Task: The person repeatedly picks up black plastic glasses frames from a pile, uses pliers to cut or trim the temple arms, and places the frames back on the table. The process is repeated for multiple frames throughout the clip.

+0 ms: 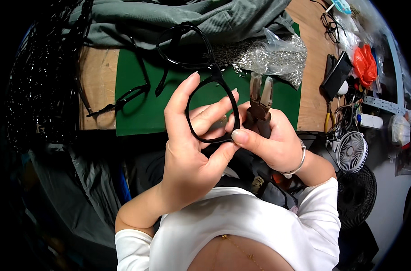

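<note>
The left hand (187,156) and right hand (275,140) pinch a black glasses frame (215,73) over the near edge of the worktop (310,108); the right also grips pliers (260,108). Apparently mid-adjustment, the next move calls for steady fingers.

Glasses frame (216,72) left of pliers (260,110); bag (273,58) on mat (135,119), cloth (241,22) behind

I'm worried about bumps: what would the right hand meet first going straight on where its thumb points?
Probably the black glasses frame: its lower rim sits at the thumb tip of the right hand. The left hand likely comes next, though depth is unclear.
</note>
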{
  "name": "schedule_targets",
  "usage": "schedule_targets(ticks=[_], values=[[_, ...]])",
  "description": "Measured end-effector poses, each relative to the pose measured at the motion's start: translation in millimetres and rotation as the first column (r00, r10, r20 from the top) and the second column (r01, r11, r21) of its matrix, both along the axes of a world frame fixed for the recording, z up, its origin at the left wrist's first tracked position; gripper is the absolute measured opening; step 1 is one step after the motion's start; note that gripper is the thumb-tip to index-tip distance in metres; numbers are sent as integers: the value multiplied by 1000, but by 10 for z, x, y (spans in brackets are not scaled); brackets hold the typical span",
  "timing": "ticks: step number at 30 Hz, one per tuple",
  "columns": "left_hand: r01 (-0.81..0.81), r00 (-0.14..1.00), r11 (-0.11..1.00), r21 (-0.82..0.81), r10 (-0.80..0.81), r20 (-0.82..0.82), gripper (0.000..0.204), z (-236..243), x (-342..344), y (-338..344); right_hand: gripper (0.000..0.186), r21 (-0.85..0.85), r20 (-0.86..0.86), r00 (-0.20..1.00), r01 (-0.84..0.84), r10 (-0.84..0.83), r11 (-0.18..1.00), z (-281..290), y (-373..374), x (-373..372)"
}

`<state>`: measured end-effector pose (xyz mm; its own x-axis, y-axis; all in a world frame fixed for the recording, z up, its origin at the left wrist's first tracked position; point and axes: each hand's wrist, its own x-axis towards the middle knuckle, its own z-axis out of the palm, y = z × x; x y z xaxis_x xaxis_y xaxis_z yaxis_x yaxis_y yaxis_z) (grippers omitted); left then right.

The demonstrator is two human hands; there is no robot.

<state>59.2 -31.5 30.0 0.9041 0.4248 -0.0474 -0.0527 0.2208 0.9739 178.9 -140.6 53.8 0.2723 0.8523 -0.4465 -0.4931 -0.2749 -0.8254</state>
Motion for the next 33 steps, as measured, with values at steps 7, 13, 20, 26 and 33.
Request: schedule_targets(ticks=[7,13,20,26,33], values=[[-11,999,976,-219,22,47,86,112,-114,84,21,95,-224,967,-106,125,990,9,27,56],[-43,997,929,-368,18,-72,95,257,-180,203,23,-173,365,863,-305,349,936,23,-151,152],[-80,992,949,-304,45,-120,95,290,-117,164,29,-211,326,803,-453,500,866,109,-82,147],[-83,993,972,-218,64,-95,89,220,-79,88,17,-83,225,961,-146,161,986,46,-126,90],[-15,996,997,-70,9,-85,84,123,-85,4,17,60,-10,988,-152,153,987,42,42,26]])
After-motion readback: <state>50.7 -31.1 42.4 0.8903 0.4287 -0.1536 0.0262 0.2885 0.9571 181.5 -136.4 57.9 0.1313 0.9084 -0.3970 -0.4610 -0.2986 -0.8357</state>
